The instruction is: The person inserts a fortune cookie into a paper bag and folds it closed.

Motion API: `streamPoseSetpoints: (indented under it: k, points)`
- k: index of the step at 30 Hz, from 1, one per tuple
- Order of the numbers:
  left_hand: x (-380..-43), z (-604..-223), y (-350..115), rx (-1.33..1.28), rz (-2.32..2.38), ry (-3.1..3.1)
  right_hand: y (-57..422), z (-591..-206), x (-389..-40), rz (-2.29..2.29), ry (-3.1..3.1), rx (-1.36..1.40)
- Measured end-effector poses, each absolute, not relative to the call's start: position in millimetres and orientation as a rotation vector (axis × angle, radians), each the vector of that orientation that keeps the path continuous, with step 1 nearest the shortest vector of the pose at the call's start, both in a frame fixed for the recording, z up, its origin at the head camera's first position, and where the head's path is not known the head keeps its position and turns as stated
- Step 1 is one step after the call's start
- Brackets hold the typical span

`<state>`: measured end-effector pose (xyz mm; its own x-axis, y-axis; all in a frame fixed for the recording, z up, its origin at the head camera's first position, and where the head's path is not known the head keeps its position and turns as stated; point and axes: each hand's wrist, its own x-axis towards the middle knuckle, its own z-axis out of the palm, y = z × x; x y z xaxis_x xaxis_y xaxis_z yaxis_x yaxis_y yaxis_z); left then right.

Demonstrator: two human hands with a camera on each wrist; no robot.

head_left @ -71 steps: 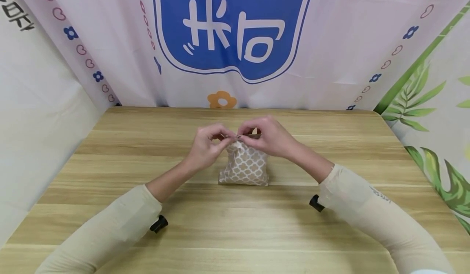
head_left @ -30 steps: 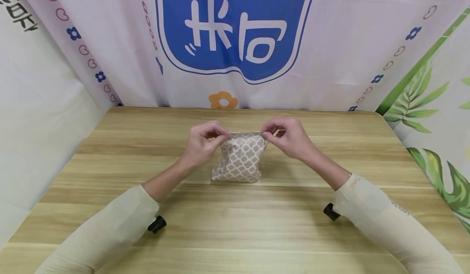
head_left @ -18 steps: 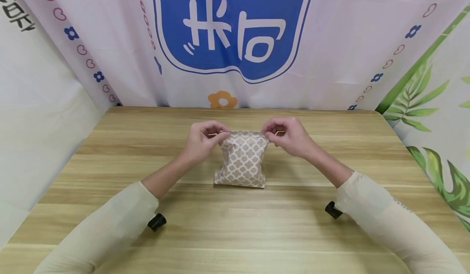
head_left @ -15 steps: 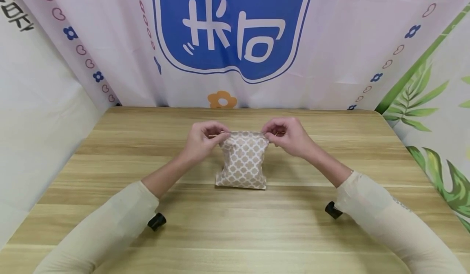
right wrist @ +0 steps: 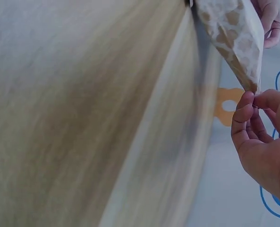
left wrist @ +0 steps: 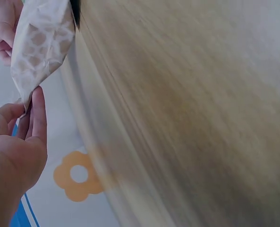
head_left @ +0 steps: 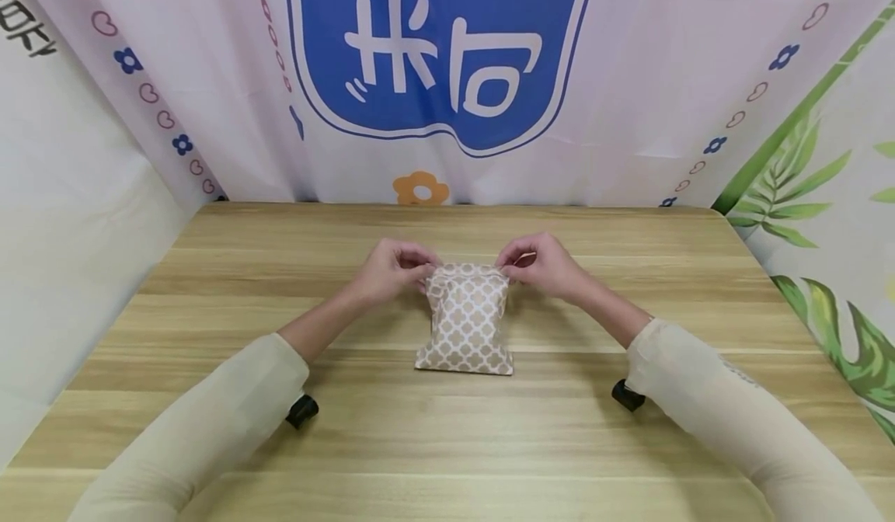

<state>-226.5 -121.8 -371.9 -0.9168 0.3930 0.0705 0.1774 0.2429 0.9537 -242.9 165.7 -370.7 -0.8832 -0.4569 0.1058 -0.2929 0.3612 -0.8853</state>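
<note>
A small tan bag (head_left: 467, 324) with a white lattice print lies or leans on the wooden table in the head view, its bottom edge toward me. Its body bulges; the contents are hidden. At the bag's top left corner, my left hand (head_left: 393, 271) pinches the edge between thumb and fingers. The top right corner is pinched likewise by my right hand (head_left: 541, 266). Up close in the left wrist view, the bag's corner narrows to a point in the left fingertips (left wrist: 38, 101). The right wrist view shows the opposite corner in the right fingertips (right wrist: 246, 100).
The wooden table (head_left: 447, 444) spreads around the bag. A printed cloth (head_left: 629, 79) with a blue emblem hangs behind the far edge. Black wrist cameras (head_left: 303, 411) sit beneath both sleeves.
My hands were close together at the bag's top, then spread to its two corners. Since half a second ago, both hands have come lower and the bag's bottom edge has slid toward me.
</note>
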Motion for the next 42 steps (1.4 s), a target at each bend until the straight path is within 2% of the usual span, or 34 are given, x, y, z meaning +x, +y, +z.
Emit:
streamPoseSetpoints:
  k: [13, 31, 42]
  points:
    - [-236, -389, -122, 0.487, 1.651, 2.306, 164, -392, -246, -1.474, 2.43, -0.643]
    - [-234, -387, -116, 0.539, 1.569, 2.454, 170, -392, -243, -1.517, 2.442, -0.587]
    - [-227, -386, -135, 0.608, 1.52, 2.565, 198, -383, -227, -1.486, 2.518, -0.568]
